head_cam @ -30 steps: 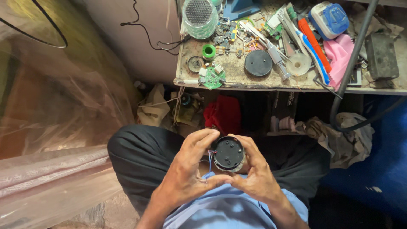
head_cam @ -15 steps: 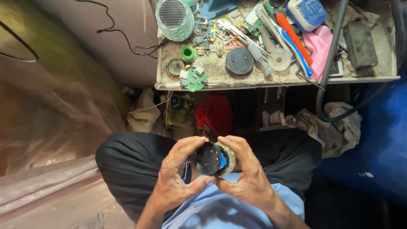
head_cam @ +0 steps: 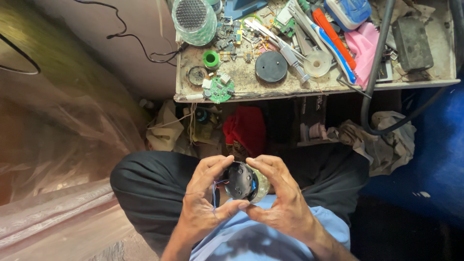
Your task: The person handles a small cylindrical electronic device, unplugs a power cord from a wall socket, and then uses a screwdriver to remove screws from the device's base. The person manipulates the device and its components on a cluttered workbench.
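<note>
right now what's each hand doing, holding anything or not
left hand: closed around the round black device, thin wires by the thumb.
right hand: closed on the same device from the other side.

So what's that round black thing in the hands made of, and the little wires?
The round black part looks like matte, moulded plastic, with a clearer, paler ring behind it. The thin wires show blue and red coats, probably plastic insulation. Both the left hand and the right hand hold the part.

Left hand [head_cam: 205,203] and right hand [head_cam: 278,200] cupped together.
</note>
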Demonstrator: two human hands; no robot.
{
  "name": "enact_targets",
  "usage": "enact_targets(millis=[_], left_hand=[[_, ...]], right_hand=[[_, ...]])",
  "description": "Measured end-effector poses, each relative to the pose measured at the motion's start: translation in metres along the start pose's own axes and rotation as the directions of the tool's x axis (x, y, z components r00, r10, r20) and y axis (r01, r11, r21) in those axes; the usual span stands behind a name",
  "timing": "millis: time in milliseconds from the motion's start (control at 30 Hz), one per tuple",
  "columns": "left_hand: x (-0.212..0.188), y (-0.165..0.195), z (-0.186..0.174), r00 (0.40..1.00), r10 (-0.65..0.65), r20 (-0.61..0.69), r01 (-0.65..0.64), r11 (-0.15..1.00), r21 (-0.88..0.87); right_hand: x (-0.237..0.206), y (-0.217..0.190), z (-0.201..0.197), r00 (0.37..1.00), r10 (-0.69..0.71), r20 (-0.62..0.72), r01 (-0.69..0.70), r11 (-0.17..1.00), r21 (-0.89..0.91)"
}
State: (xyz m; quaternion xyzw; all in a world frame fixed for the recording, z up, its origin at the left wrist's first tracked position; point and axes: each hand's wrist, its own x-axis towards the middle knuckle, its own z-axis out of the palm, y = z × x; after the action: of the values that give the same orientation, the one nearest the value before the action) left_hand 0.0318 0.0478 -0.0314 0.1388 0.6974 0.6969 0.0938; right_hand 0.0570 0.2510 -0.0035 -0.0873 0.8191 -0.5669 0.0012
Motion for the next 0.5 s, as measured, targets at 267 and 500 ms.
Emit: enact_targets(millis=[267, 500], left_hand=[[0.0027, 0.0017, 0.0009, 0.999, 0.037, 0.018, -0.036, 0.996, -0.082], [0.0059, 0.0042, -0.0003, 1.0, 0.022, 0.019, -0.02, 0.996, -0.083]], right_hand=[[-0.0008, 0.0007, -0.0014, 1.0, 0.024, 0.015, -0.023, 1.0, -0.007], [-0.0014, 0.0035, -0.0019, 1.0, -0.004, 0.019, 0.004, 1.0, -0.01]])
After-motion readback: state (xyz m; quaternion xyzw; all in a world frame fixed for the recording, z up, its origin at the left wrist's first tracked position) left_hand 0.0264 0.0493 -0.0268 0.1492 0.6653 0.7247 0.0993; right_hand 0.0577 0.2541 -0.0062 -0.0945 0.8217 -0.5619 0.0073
